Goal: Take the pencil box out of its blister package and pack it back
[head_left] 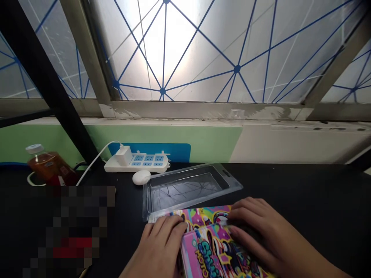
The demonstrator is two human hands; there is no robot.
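Observation:
A flat case [211,255] with a bright pink, yellow and blue cartoon print and bubble lettering lies at the front edge of the view. Behind it, partly covered, is a panel [199,218] with a similar print; whether the two are joined I cannot tell. My left hand [162,243] holds the case's left side, fingers bent over the panel's left part, thumb hidden. My right hand [261,231] grips from the right, its thumb along the case's upper edge and its other fingers reaching over the panel. Just beyond lies a clear plastic blister tray [185,191], touching or close to the panel.
A white power strip [137,162] with a plugged-in charger [124,155] stands against the wall, a white oval object [141,177] before it. At left are a bottle [52,166] of amber liquid, a black post [58,96] and a blurred-out area. The table [304,200] is black.

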